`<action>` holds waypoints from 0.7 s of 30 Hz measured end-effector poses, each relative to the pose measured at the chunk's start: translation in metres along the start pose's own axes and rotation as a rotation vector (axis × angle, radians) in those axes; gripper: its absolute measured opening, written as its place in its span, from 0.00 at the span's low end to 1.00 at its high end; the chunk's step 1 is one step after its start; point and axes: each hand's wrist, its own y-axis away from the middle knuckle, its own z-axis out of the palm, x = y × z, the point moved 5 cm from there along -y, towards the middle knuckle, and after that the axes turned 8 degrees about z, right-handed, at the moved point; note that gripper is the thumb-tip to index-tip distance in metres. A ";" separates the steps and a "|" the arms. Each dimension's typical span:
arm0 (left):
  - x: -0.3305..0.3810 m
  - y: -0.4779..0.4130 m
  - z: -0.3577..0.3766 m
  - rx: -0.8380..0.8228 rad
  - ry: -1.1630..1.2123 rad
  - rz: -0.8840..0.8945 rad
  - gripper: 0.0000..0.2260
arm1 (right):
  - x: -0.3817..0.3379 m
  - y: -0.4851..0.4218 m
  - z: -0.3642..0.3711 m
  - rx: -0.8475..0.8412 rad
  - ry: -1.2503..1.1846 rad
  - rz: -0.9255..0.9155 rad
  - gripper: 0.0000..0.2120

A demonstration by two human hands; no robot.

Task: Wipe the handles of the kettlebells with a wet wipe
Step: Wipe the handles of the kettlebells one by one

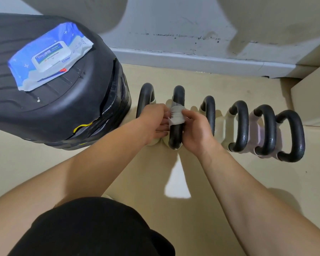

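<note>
The fingers of the right hand (pixel 197 129) pinch a white wet wipe (pixel 177 115) that is wrapped around the black handle (pixel 177 117) of the second kettlebell from the left. The thumb and fingertips press the wipe against the right side of that handle. The left hand (pixel 153 122) comes in from the other side; its fingers curl around the left side of the same handle and touch the loose edge of the wipe, so both hands close on the wipe and the bar together.

This handle belongs to a row of six kettlebells (pixel 238 126) standing on the beige floor (pixel 229 191), their black loop handles upright and side by side. One handle stands just left of the wrapped one, partly hidden by the left hand; four more stand to its right, untouched. Their pale bodies show only in part below the handles.

Left of the wrapped handle sits a large black rounded object (pixel 59 111), with a blue and white pack of wipes (pixel 50 56) lying on top, its lid closed. Beyond the row runs a scuffed grey wall (pixel 192 24).
</note>
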 end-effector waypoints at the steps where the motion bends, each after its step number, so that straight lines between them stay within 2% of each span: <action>1: -0.001 0.000 0.002 -0.020 0.046 -0.029 0.10 | 0.001 -0.001 0.001 -0.007 -0.012 0.013 0.21; 6: -0.009 -0.009 0.015 -0.028 0.216 -0.037 0.09 | 0.000 -0.003 0.002 -0.011 -0.083 0.017 0.22; 8: -0.014 -0.012 0.020 -0.008 0.307 -0.018 0.14 | -0.002 -0.003 0.002 -0.014 -0.078 0.006 0.21; 10: -0.015 -0.015 0.021 0.015 0.328 0.010 0.16 | -0.005 -0.001 0.003 -0.018 -0.067 0.006 0.19; 13: -0.013 -0.010 0.019 0.063 0.330 0.036 0.14 | -0.006 -0.001 0.003 0.007 -0.067 0.011 0.18; 15: -0.014 -0.015 0.016 0.104 0.206 0.098 0.11 | -0.005 0.001 0.004 0.000 -0.057 0.013 0.17; 18: -0.006 -0.014 0.009 0.196 -0.190 0.277 0.09 | -0.005 0.008 0.001 0.011 0.051 -0.029 0.15; 21: 0.008 0.002 0.005 0.227 -0.417 0.477 0.10 | -0.009 0.012 -0.005 0.056 0.215 -0.181 0.13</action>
